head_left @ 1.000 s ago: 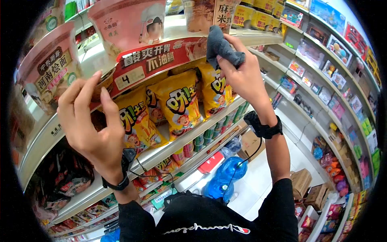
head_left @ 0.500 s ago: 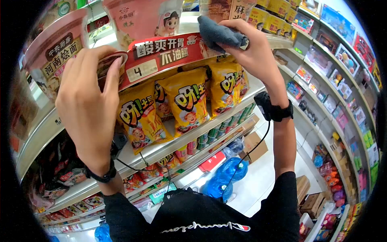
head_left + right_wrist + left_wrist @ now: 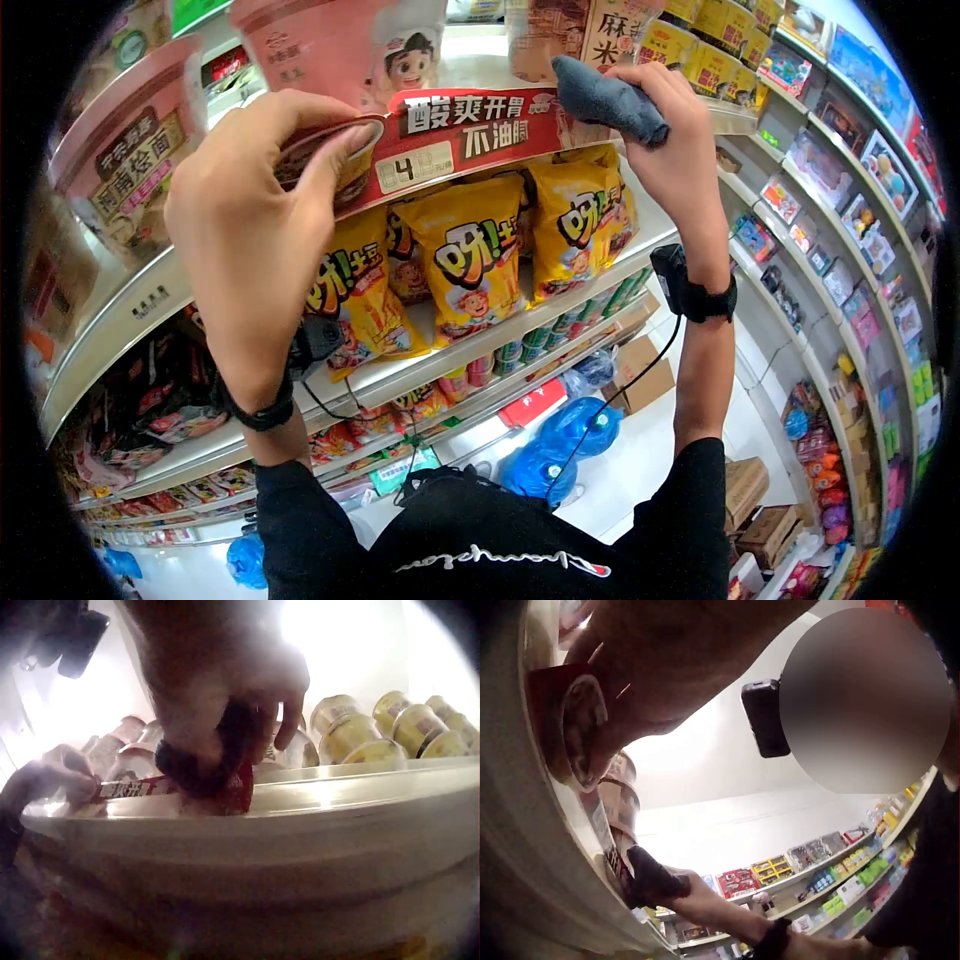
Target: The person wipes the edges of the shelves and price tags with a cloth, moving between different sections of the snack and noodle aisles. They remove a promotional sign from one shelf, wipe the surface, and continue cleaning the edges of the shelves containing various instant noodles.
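Observation:
My left hand [image 3: 250, 230] pinches the rounded left end of a red price strip [image 3: 465, 145] on the shelf's front edge, thumb on the round food picture [image 3: 355, 165]. At the strip's right end, my right hand [image 3: 680, 140] grips a dark grey cloth [image 3: 610, 100]. The right wrist view shows the cloth [image 3: 199, 761] pressed against the strip beneath my right hand [image 3: 217, 667]. The left wrist view has my left thumb on the round picture [image 3: 585, 731], with the cloth [image 3: 654, 879] farther along the edge.
Pink noodle tubs [image 3: 335, 50] and yellow cups [image 3: 700, 60] stand on the upper shelf. Yellow snack bags [image 3: 465, 255] line the shelf below. Blue bottles [image 3: 580, 430] and cartons [image 3: 645, 370] are on the floor; more stocked shelves [image 3: 850, 260] curve along the right.
My left hand has closed on the strip's left end. The strip has shifted right relative to the yellow bags, and my right hand with the cloth has moved right too.

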A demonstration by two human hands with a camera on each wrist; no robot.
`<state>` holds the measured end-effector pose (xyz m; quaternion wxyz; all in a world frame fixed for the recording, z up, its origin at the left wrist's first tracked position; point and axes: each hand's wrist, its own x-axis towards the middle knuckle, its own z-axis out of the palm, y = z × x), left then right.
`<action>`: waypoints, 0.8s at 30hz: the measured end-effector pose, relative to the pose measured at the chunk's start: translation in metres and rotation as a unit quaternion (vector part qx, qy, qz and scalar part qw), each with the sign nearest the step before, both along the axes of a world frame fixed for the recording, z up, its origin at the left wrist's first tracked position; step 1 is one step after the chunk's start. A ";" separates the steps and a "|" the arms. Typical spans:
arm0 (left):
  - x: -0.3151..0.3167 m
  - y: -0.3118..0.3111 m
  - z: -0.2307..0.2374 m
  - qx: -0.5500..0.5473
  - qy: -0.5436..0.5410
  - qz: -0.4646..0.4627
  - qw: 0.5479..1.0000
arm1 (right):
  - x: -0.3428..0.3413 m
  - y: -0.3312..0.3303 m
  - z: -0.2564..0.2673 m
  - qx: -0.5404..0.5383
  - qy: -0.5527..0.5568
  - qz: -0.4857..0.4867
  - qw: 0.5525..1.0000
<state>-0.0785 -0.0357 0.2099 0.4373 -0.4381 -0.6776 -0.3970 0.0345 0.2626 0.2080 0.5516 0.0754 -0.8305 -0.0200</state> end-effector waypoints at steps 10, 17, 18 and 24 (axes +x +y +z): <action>0.010 0.039 0.002 -0.053 0.074 0.031 0.995 | 0.006 0.041 -0.005 0.013 0.025 -0.035 0.999; 0.010 0.073 0.000 -0.031 0.117 0.024 0.992 | 0.015 0.068 -0.003 -0.013 0.008 -0.054 0.998; 0.009 0.080 -0.001 -0.026 0.129 0.025 0.991 | 0.016 0.073 -0.003 -0.015 0.009 -0.056 0.998; 0.011 0.111 0.000 -0.009 0.151 0.002 0.988 | 0.026 0.097 -0.009 -0.038 0.016 -0.083 0.996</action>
